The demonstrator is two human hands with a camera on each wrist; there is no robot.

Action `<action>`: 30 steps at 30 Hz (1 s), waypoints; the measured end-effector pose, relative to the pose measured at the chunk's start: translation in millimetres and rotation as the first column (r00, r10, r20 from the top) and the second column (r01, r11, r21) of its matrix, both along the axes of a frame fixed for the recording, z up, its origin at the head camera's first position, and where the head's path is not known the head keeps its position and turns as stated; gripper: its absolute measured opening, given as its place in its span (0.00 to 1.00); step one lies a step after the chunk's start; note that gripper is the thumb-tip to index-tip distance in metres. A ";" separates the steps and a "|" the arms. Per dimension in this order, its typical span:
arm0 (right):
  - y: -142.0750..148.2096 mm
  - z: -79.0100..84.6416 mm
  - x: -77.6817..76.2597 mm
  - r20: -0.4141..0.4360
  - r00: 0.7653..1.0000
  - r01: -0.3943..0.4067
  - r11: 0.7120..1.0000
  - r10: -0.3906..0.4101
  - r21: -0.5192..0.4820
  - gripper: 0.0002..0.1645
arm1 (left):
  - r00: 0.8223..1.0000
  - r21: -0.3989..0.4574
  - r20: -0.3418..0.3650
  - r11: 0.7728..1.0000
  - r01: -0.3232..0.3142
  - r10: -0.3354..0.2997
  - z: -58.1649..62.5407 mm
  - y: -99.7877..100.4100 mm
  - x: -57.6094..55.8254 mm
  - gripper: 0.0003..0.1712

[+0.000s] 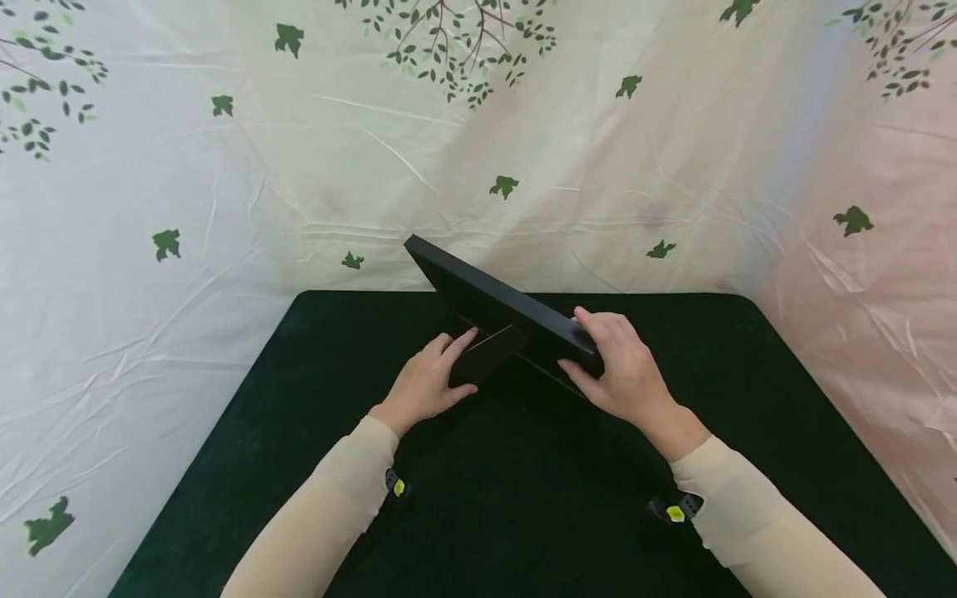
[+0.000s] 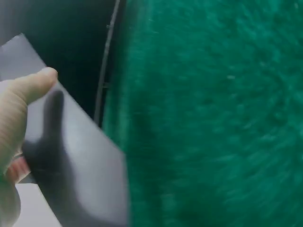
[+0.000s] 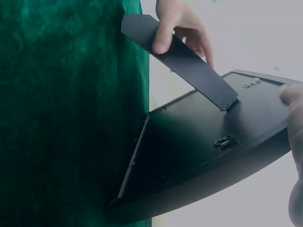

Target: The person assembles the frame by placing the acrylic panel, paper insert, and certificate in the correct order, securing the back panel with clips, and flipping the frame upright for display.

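Note:
A black picture frame (image 1: 497, 286) stands tilted over the table, its back toward me. From its back panel (image 3: 184, 142) a flat black easel leg (image 3: 196, 73) sticks out, joined by a small hinge (image 3: 230, 104). My left hand (image 1: 426, 378) pinches this leg, thumb on one face and fingers on the other. At the frame's right end, my right hand (image 1: 624, 370) grips the edge, thumb on the back side. Metal hangers (image 3: 226, 141) show on the back panel. The front of the frame is hidden.
A dark green cloth (image 1: 478, 515) covers the table. Behind and at both sides hangs a pale curtain (image 1: 404, 166) printed with leaves and branches. Both forearms wear cream sleeves, with a small wrist camera (image 1: 676, 508) strapped on each.

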State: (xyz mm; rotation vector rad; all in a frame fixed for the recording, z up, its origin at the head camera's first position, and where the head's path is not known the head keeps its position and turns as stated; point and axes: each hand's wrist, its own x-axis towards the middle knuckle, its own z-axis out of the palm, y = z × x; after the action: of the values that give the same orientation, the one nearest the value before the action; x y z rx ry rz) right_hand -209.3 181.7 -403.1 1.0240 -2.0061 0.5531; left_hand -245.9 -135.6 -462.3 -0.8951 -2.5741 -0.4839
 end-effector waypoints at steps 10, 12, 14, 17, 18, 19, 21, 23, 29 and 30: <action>25.4 2.6 15.4 0.092 0.994 -0.046 0.995 0.054 -0.094 0.39 | 1.000 0.145 -0.004 0.989 0.007 -0.006 86.4 11.0 15.2 0.49; 25.8 3.9 15.3 0.103 0.992 -0.066 0.994 0.075 -0.087 0.38 | 0.999 0.149 0.044 0.989 0.019 -0.026 99.9 17.4 15.8 0.48; 24.5 4.4 14.5 0.122 0.988 -0.082 0.994 0.091 -0.077 0.38 | 0.993 0.148 0.111 0.989 0.018 -0.034 108.6 24.5 14.5 0.47; 21.0 3.1 12.7 0.155 0.983 -0.085 0.994 0.095 -0.067 0.38 | 0.977 0.138 0.212 0.990 -0.017 -0.013 113.0 33.7 10.4 0.45; 19.5 2.6 12.4 0.164 0.982 -0.081 0.995 0.091 -0.064 0.40 | 0.971 0.134 0.239 0.990 -0.038 0.005 113.2 36.2 9.3 0.44; 17.8 2.2 12.1 0.167 0.982 -0.078 0.995 0.088 -0.065 0.42 | 0.965 0.128 0.260 0.990 -0.060 0.025 113.3 38.5 8.2 0.43; 14.8 2.0 12.0 0.166 0.983 -0.074 0.995 0.085 -0.072 0.45 | 0.958 0.108 0.281 0.990 -0.096 0.062 114.0 42.2 7.1 0.41; 12.0 3.5 12.9 0.159 0.983 -0.078 0.994 0.090 -0.079 0.46 | 0.953 0.082 0.289 0.989 -0.123 0.095 116.4 44.8 7.2 0.38; 1.1 9.9 21.3 0.165 0.980 -0.099 0.991 0.113 -0.089 0.45 | 0.950 0.047 0.284 0.987 -0.152 0.132 123.1 46.1 10.3 0.35; -1.2 10.9 23.3 0.168 0.979 -0.104 0.991 0.118 -0.089 0.45 | 0.951 0.051 0.278 0.987 -0.154 0.134 123.3 45.8 10.4 0.35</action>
State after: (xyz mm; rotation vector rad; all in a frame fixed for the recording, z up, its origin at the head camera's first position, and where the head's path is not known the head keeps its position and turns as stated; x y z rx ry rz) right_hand -186.0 180.5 -392.3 1.0757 -2.0676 0.8000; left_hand -235.6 -89.8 -339.0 -0.6466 -2.8231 -0.6960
